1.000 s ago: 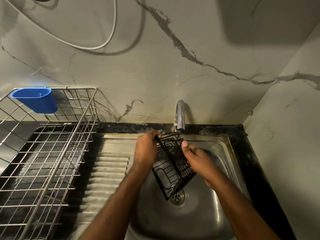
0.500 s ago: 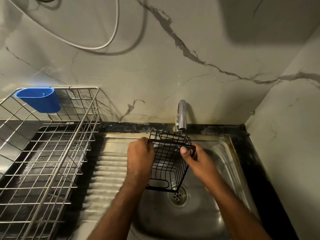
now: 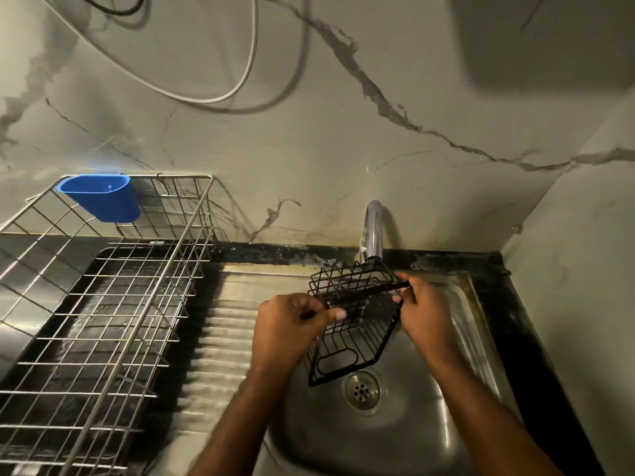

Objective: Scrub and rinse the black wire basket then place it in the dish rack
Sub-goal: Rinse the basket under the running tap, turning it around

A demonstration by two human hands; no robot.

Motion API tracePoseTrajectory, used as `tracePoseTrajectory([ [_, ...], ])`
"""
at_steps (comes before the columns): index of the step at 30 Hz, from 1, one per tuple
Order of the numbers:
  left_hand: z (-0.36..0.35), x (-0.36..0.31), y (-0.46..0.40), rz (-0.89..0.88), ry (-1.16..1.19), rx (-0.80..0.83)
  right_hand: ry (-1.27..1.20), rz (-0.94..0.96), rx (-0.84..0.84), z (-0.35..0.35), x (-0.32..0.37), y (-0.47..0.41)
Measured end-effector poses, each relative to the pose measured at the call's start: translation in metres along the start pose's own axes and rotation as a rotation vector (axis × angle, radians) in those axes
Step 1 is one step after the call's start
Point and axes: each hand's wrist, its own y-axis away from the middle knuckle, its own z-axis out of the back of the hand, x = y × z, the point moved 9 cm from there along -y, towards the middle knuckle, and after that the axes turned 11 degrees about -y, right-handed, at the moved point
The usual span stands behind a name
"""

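Since the frame half a second earlier, the black wire basket [image 3: 354, 324] has been turned from a fairly upright hold to a slanted one, its open mouth now tipped up and leftward, and the left hand [image 3: 292, 324] has been shifted to the near left rim. Nearest the camera, both forearms are seen reaching over the round stainless-steel sink bowl [image 3: 395, 438], whose perforated drain [image 3: 363, 392] lies just below the basket's lowest corner. The basket is held above the bowl, clear of the steel. The left hand's fingers [image 3: 338, 315] are curled shut on a rim wire, thumb pressed on top; the right hand [image 3: 424, 310] is closed in a pinch on the far right rim wire. No sponge or brush is seen in either hand. Just behind the basket, the curved chrome tap [image 3: 372, 231] is found with its spout almost touching the top edge; whether water is running cannot be told. To the left, beyond the ribbed steel drainboard [image 3: 223, 338], the silver wire dish rack [image 3: 103, 321] is set, with a blue plastic cup [image 3: 103, 197] hung at its far corner. The task is judged to be at the rinsing stage: scrubbing is likely done, rinsing possibly unfinished, and the transfer leftward into the rack is yet to be made.
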Motion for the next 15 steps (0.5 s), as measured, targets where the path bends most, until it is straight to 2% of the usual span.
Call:
tracePoseTrajectory([
  [2,0.006,-0.006,0.002,-0.074,0.063,0.022,-0.035,-0.006,-0.002,0.002,0.0,-0.001],
  [4,0.018,0.0,-0.002,-0.085,0.109,-0.089,-0.04,0.013,0.007,-0.001,0.002,-0.003],
  [7,0.02,0.009,-0.01,-0.052,-0.061,-0.178,-0.041,0.058,0.012,-0.009,0.003,-0.007],
  [9,0.007,0.011,-0.015,-0.013,-0.098,-0.067,-0.074,0.066,0.03,-0.014,-0.003,-0.01],
  [12,-0.024,0.016,-0.013,0.085,0.059,0.157,-0.139,0.055,0.039,-0.018,-0.009,-0.013],
  [15,-0.042,0.021,-0.011,0.152,0.172,0.233,-0.158,0.036,0.048,-0.019,-0.013,-0.016],
])
